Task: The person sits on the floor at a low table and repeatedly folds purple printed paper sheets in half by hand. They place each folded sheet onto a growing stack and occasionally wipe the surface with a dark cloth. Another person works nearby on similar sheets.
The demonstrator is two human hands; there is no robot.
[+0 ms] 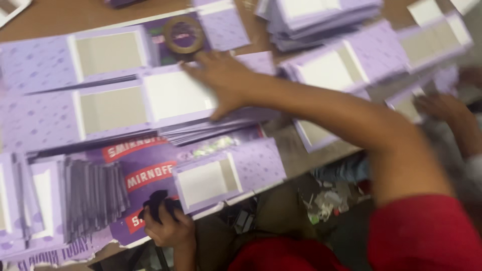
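My right hand point(221, 83) reaches far over the table, fingers spread, palm flat on a stack of flat purple cardboard sleeves point(175, 95) with white window panels. It holds nothing. My left hand point(168, 223) is at the table's near edge, closed around a small dark object point(159, 201). It sits right against the corner of a single purple sleeve point(228, 173) that lies on a large purple printed sheet point(145, 175). The picture is blurred, so I cannot tell what the dark object is.
A roll of brown tape point(183, 34) lies beyond my right hand. More purple sleeve stacks point(321, 20) cover the wooden table point(65, 15). Another person's hand point(442, 106) rests on sleeves at the right. Scraps point(326, 203) litter the floor below the table edge.
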